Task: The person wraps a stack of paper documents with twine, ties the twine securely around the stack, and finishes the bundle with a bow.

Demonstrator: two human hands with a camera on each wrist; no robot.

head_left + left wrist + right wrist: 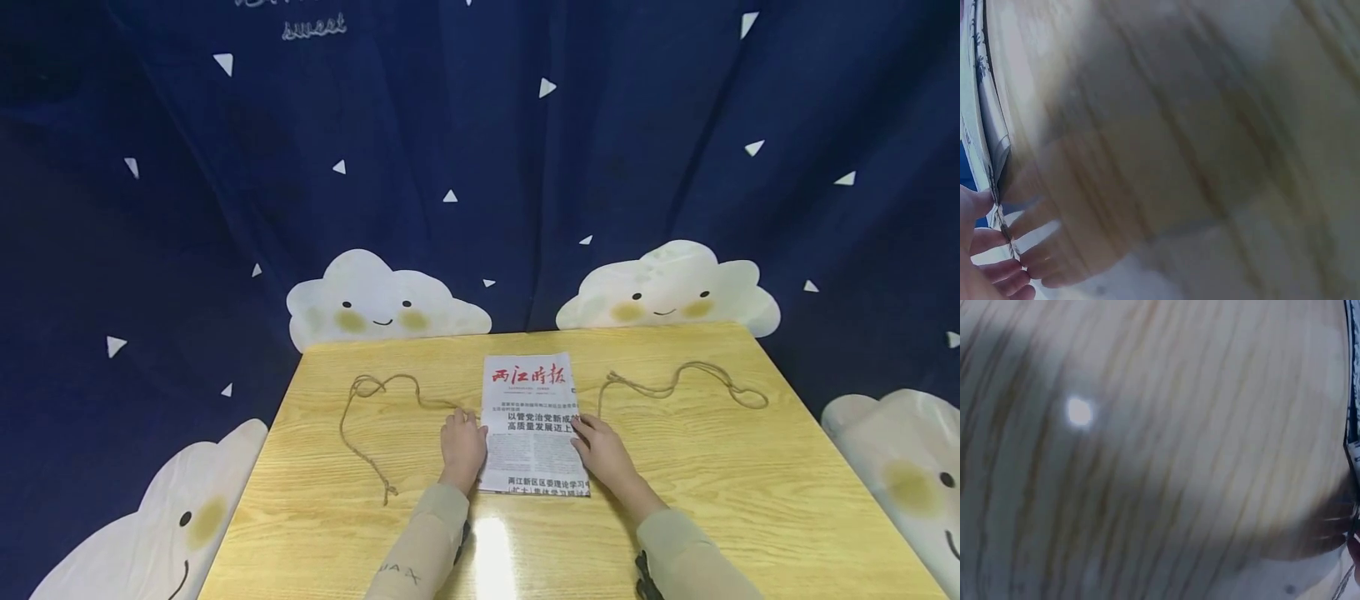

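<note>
A folded newspaper [531,454] with red and black print lies flat on the wooden table. My left hand [462,448] rests along its left edge, the thumb against the paper. In the left wrist view, the fingers [1000,269] lie loosely at a thin twine beside the paper's edge. My right hand [606,454] touches the newspaper's right edge with its fingertips; in the right wrist view only a sliver of that hand shows. Brown twine [347,408] extends left from the newspaper, and more twine [671,387] extends right; anything beneath the paper is hidden.
The glossy wooden table [322,550] reflects light near its front. At its back hangs a dark blue curtain [480,125] with white triangles and cloud shapes. The left twine ends in a knot [388,490]; the right one ends in a loop [750,397].
</note>
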